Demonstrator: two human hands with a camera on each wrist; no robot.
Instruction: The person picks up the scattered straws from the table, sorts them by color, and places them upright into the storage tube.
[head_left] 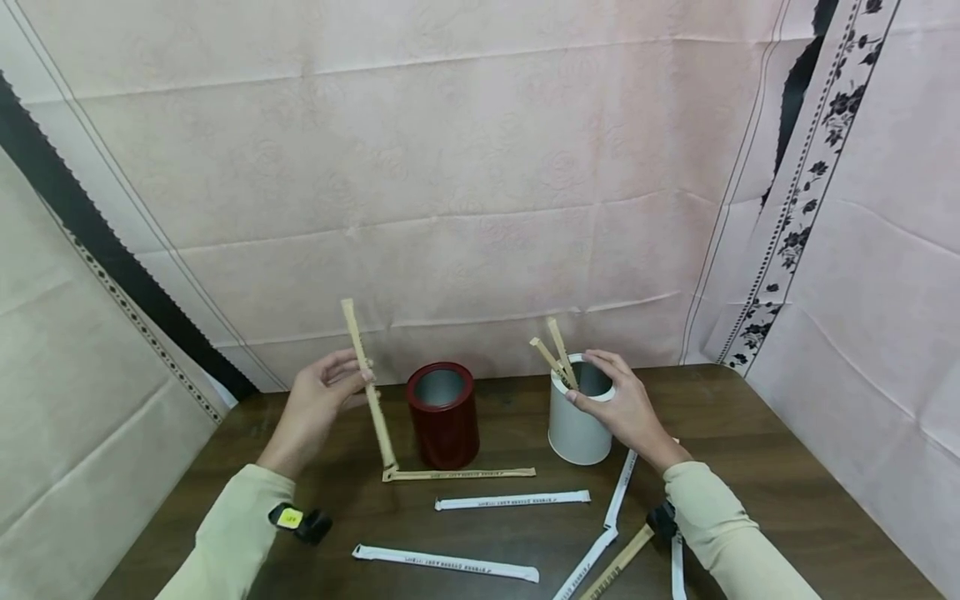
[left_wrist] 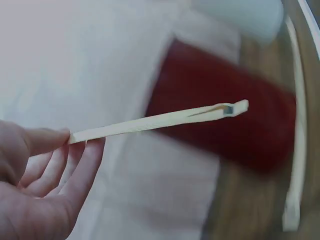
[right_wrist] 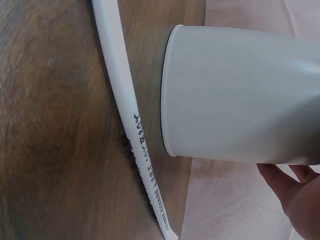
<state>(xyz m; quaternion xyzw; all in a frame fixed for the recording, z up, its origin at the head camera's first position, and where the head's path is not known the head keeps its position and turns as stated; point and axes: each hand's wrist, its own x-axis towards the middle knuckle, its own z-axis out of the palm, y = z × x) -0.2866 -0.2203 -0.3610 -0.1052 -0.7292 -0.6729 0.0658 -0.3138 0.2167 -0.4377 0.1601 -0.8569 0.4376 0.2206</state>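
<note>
My left hand (head_left: 324, 398) pinches a tan paper-wrapped straw (head_left: 381, 427) between thumb and fingers. That straw stands nearly upright, its lower end overlapping the end of another tan straw (head_left: 472, 474) on the table. Just right of it is a dark red cylindrical cup (head_left: 447, 429) with a grey inside. My right hand (head_left: 628, 407) holds a white cup (head_left: 573, 429) by its rim, thumb at the near side and fingers at the far side. Two tan straws (head_left: 557, 357) lean out of the white cup's mouth. In the right wrist view, fingers (right_wrist: 282, 185) lie along the cup's side.
White wrapped straws (head_left: 513, 500) (head_left: 446, 562) lie across the brown table (head_left: 330, 475). More white straws (head_left: 588, 562) and a tan one (head_left: 618, 562) lie near my right forearm. Pale cloth (head_left: 450, 167) hangs behind the table and at both sides.
</note>
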